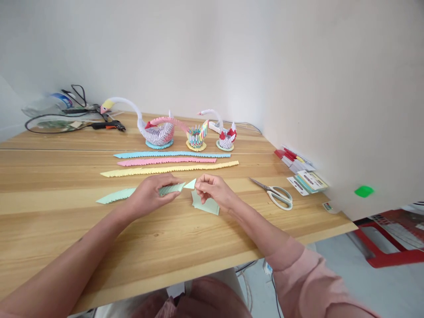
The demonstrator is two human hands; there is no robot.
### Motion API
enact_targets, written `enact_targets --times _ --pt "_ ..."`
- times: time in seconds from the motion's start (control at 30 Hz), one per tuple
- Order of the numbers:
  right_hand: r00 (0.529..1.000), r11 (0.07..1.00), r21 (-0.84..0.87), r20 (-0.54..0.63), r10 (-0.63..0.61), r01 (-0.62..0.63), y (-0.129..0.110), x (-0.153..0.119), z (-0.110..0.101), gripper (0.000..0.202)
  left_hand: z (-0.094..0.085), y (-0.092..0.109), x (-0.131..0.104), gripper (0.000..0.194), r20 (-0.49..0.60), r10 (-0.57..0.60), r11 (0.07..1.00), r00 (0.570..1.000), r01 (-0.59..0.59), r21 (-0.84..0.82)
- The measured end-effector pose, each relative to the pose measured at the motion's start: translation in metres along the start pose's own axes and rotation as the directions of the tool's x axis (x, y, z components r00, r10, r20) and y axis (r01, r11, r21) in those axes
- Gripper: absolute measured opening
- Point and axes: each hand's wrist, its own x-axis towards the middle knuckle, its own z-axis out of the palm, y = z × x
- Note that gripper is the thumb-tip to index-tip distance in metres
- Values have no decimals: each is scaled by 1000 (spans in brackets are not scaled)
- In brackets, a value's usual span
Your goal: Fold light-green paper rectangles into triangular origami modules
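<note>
My left hand [154, 193] is closed around the right-hand part of a pale green chain of folded paper pieces [115, 195], whose tail lies on the table to the left. In a pinch, my right hand [212, 187] holds a small green folded paper triangle [190, 184]. The triangle's left tip is at the right end of the chain; whether it is tucked in I cannot tell. Partly under my right hand lie flat green paper sheets [208, 206]. Beyond the hands stretch a yellow paper chain [172, 168], a pink one [165, 161] and a blue one [172, 154].
Three paper swans, one large [159, 132], one multicoloured [196, 136] and one small [227, 139], stand at the back. Scissors [280, 196] and paper packs [308, 182] lie to the right. Cables and a glue gun [107, 125] occupy the back left. A wall [331, 110] borders the right.
</note>
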Motion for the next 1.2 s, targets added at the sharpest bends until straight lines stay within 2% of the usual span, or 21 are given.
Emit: enact_targets --times 0.23,0.57,0.9,1.2 --pt "1000 999 40 -8 2 -2 3 2 3 12 0 0 0 23 17 7 1000 1000 -7 -17" --pt "999 999 3 -10 41 -41 8 1 11 9 4 4 1 22 48 24 1000 999 -24 -15" --pt "999 999 21 -20 33 -32 11 1 15 5 8 3 1 21 8 28 1000 1000 -28 -10" --pt "998 998 16 8 55 -55 12 2 14 16 6 -2 1 25 50 57 998 997 -56 -11"
